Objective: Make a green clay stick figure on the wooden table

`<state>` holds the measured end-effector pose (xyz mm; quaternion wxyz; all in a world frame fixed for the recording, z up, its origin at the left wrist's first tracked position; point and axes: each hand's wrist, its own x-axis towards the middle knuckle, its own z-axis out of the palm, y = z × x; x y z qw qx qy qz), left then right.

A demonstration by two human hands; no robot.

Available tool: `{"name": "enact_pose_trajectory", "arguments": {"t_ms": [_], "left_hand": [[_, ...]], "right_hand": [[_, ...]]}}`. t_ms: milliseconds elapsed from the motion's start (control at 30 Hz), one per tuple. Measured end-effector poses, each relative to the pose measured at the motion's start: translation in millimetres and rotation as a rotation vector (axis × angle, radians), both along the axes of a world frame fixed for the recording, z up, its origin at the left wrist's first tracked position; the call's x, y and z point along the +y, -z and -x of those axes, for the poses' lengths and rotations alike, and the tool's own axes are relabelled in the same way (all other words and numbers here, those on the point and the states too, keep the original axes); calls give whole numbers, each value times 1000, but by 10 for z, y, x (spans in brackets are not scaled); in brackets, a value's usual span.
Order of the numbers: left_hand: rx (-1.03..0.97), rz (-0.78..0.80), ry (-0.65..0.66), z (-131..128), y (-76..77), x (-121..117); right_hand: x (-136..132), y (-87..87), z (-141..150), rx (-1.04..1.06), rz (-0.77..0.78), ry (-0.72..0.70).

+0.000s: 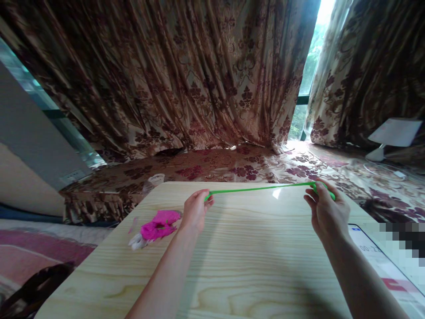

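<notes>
A bright green stretchy strand (pixel 262 188) is drawn out in a thin, nearly straight line above the far part of the table. Its left end is pinched between the thumb and fingers of my left hand (pixel 196 208). My right hand (pixel 328 210) is closed around the other end, where a thicker green lump shows between the fingers. Whether it is putty or rubber I cannot tell. On the table left of my left forearm lies a crumpled bright pink piece (pixel 159 226) with a bit of green on it, beside a small whitish crumpled piece (pixel 137 241).
The wood-grain table (pixel 252 270) spans the front. At its right edge lies a device with a timer on its screen (pixel 375 252), partly behind my right forearm. A clear plastic container (pixel 154 180) is past the far left corner. A white lamp (pixel 395 132) stands on the window ledge before patterned curtains (pixel 206 79).
</notes>
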<state>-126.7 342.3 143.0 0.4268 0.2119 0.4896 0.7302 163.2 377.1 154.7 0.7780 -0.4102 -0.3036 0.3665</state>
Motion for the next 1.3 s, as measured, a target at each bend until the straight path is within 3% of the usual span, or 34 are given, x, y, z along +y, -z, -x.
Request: {"name": "enact_pose_trajectory", "arguments": {"t_ms": [333,467,600,767,867,967,1100,1233,1300], "left_hand": [[-169,-13,-65,120,-55,10],[-171,-33,-72,101,-102,-8],[-52,-132,71,-79,-185,-67],[-21,-262,308,-343,-487,-191],[-42,-298,415,-514,-699,-253],[-6,-307,505,-708,-789,-284],[144,-187,593,-881,-663,-293],[142,22,820,-881,-442,-313],[128,51,859,-833,-367,-312]], "right_hand": [[80,-102,-269,338,-67,-168],[47,-185,-314,324,-120,-195],[-47,-198,-97,176,-90,-306],[-211,-145,275,38,75,-627],[-341,-102,449,-53,74,-836],[-464,-77,574,-178,53,-993],[-552,-105,631,-348,-12,-1082],[-511,-119,589,-424,-38,-967],[-456,-89,555,-493,23,-893]]}}
